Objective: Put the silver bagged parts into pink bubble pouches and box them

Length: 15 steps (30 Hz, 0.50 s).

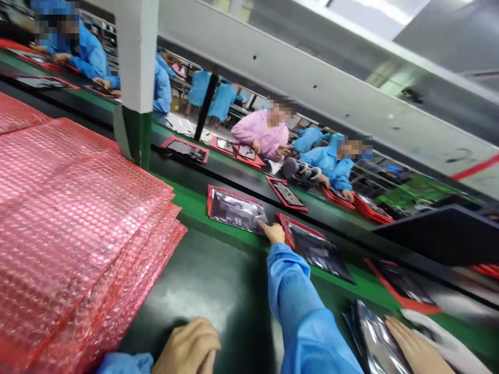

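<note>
Curled loosely at the bottom edge, the left hand sits over the dark green tabletop; its palm is hidden, so I cannot tell whether it holds anything. Beyond it, the film-wrapped panel lies ahead and slightly right, on the green strip, its long axis slanting from upper left to lower right along the strip. Nearer is the right hand, arm stretched, fingers partly bent and touching the panel's right end; whether they pinch or just press, I cannot tell. Clear, glossy film wrinkles over the flat, dark rectangle, with a red bubble-wrap sheet showing beneath. Left, a thick bubble-wrap stack shines, dimpled and translucent, its layered edges ragged.
</note>
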Available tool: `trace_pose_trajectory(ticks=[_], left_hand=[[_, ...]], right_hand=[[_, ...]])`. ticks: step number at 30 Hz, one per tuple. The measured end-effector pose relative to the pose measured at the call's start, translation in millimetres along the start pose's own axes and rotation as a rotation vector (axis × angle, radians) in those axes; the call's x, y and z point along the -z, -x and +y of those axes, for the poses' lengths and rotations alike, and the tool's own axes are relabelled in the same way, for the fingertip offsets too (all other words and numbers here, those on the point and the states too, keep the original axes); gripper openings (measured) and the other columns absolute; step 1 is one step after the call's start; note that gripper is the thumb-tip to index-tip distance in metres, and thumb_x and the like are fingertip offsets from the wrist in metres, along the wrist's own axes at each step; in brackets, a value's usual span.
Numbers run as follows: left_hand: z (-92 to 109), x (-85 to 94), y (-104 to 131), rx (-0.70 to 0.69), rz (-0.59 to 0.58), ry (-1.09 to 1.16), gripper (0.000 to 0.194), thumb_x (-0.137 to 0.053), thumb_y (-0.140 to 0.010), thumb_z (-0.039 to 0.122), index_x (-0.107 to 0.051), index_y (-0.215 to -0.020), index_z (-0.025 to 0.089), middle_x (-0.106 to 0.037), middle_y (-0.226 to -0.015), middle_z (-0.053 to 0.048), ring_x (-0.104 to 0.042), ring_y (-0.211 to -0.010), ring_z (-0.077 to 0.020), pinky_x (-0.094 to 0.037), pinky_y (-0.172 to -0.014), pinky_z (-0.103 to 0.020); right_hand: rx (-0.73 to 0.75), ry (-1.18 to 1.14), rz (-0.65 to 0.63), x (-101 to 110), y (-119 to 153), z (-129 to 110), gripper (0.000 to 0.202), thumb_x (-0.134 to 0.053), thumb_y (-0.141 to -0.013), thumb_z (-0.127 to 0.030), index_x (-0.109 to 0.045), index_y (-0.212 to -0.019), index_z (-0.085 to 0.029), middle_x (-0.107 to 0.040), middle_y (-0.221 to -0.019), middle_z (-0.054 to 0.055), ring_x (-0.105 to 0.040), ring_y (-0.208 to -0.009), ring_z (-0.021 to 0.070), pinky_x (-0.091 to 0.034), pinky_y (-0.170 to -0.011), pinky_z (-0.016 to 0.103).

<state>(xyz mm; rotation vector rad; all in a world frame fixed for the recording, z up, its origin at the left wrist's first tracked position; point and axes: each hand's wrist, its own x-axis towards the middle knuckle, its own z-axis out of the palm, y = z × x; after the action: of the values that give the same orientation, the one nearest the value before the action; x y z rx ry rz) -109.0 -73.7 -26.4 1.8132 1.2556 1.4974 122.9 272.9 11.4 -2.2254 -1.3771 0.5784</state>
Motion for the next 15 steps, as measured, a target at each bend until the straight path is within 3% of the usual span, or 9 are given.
trace_pose_trajectory(ticks=[4, 7, 11, 13, 15], left_hand=[[-14.5, -15.8, -6.0, 0.07, -0.006, -0.042, 0.025, -0.05, -0.092, 0.037, -0.06, -0.111, 0.024, -0.057, -0.12, -0.008, -0.058, -0.1, -0.0183, -0.053, -0.085, -0.037], [-20.9, -17.5, -4.8, 0.121, -0.007, -0.044, 0.025, -0.05, -0.092, 0.037, -0.06, -0.111, 0.023, -0.058, -0.118, -0.008, -0.059, -0.097, -0.0173, -0.053, -0.084, -0.035], [-30.3, -17.9, -8.8, 0.173, -0.032, -0.027, 0.022, -0.053, -0.09, 0.037, -0.06, -0.104, 0.022, -0.061, -0.106, -0.007, -0.061, -0.09, -0.0174, -0.055, -0.073, -0.03], [-34.9, -17.2, -15.4, 0.274, -0.009, 0.01, 0.021, -0.052, -0.088, 0.037, -0.057, -0.102, 0.021, -0.061, -0.101, -0.007, -0.062, -0.089, -0.0187, -0.057, -0.067, -0.029], [-37.7, -15.6, -24.8, 0.441, 0.073, 0.105, 0.025, -0.051, -0.087, 0.038, -0.052, -0.104, 0.02, -0.058, -0.103, -0.008, -0.063, -0.088, -0.0184, -0.058, -0.065, -0.03]], right_hand=[[-0.092, -0.146, -0.157, -13.4, -10.2, -17.9, 0.028, -0.06, -0.09, -0.038, -0.06, -0.098, -0.011, -0.061, -0.094, 0.006, -0.06, -0.082, 0.0157, -0.052, -0.074, 0.032], [-0.085, -0.335, -0.304, -11.8, 9.3, -17.5, 0.03, -0.059, -0.089, -0.04, -0.058, -0.083, -0.011, -0.057, -0.072, 0.0, -0.053, -0.059, 0.0096, -0.046, -0.055, 0.023], [0.033, -0.628, -0.428, 2.0, 73.7, 9.7, 0.051, -0.074, -0.067, -0.057, -0.046, -0.054, -0.017, -0.041, -0.049, -0.005, -0.037, -0.044, 0.0071, -0.029, -0.042, 0.022], [0.077, -0.742, -0.437, 9.9, 120.2, 38.0, 0.062, -0.077, -0.052, -0.067, -0.039, -0.046, -0.019, -0.036, -0.045, -0.005, -0.031, -0.043, 0.0061, -0.023, -0.041, 0.023], [0.075, -0.808, -0.423, 18.4, 172.3, 76.0, 0.067, -0.074, -0.047, -0.074, -0.037, -0.041, -0.019, -0.036, -0.043, -0.003, -0.029, -0.043, 0.0061, -0.02, -0.042, 0.023]])
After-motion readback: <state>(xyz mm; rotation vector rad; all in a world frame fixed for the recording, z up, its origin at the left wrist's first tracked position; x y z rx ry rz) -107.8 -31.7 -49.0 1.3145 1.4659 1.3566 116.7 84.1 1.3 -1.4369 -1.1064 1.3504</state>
